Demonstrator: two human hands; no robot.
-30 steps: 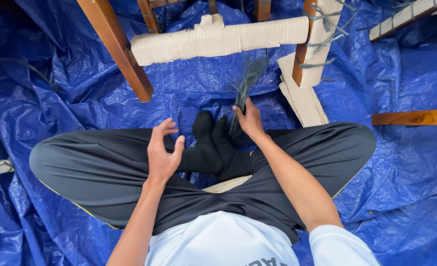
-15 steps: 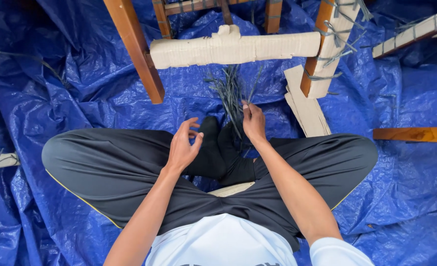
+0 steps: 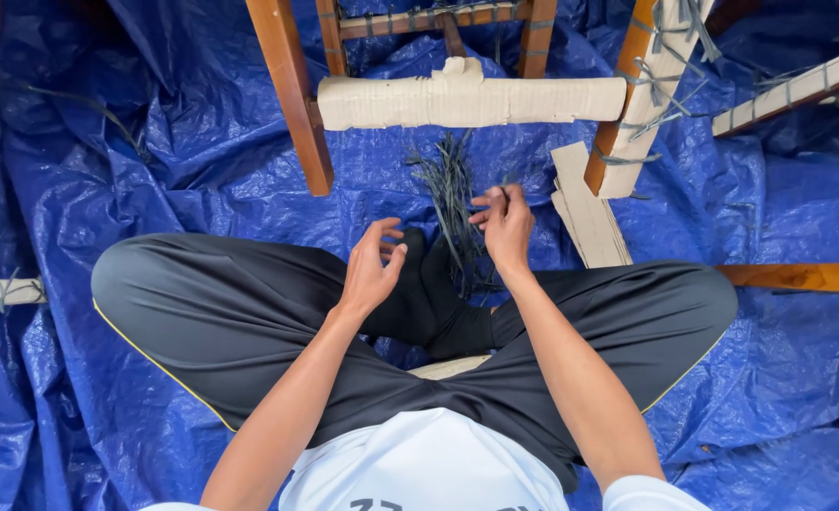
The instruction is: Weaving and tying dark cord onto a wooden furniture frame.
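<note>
Strands of dark grey-green fibre (image 3: 453,203) lie in a loose bundle on the blue tarp (image 3: 155,170), just beyond the black-socked feet (image 3: 434,298) of a person sitting cross-legged. The right hand (image 3: 503,225) hovers at the bundle's right edge, its fingers (image 3: 495,196) pinched on what looks like a thin strand. The left hand (image 3: 372,267) hangs above the left foot, fingers curled loosely and holding nothing. Beyond the bundle, a cardboard-wrapped rail (image 3: 471,97) spans between wooden chair legs (image 3: 292,95). A pale flat strip (image 3: 585,213) lies on the tarp to the right of the hands.
</note>
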